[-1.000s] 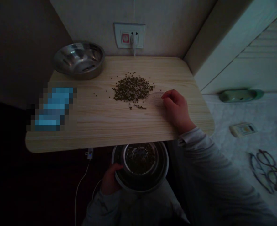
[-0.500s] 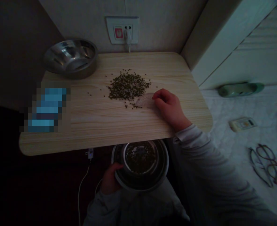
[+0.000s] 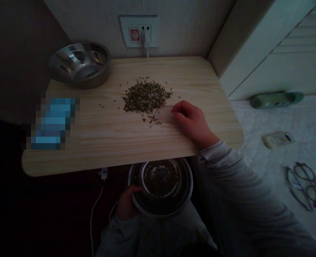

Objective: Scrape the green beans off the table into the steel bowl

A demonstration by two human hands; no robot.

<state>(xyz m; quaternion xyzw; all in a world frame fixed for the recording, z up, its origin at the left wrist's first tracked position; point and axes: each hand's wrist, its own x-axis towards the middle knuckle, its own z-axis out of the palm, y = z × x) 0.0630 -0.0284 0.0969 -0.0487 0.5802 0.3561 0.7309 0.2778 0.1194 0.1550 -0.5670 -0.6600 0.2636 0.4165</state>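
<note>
A steel bowl (image 3: 79,66) sits at the tabletop's (image 3: 115,142) back left corner; under the front edge, the left hand (image 3: 127,203) grips the rim of a dark round basin (image 3: 160,210); a loose pile of small dark grains (image 3: 146,96) lies mid-table, and at its right the right hand (image 3: 190,121) pinches a clear, thin curved piece (image 3: 163,114) beside the grains

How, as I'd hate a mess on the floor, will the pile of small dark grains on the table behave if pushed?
The pile would probably scatter rather than move as one, since strays lie around it. The grains look roundish, so some may roll. The tabletop shows no rim, so a hard push might spill some.
</note>
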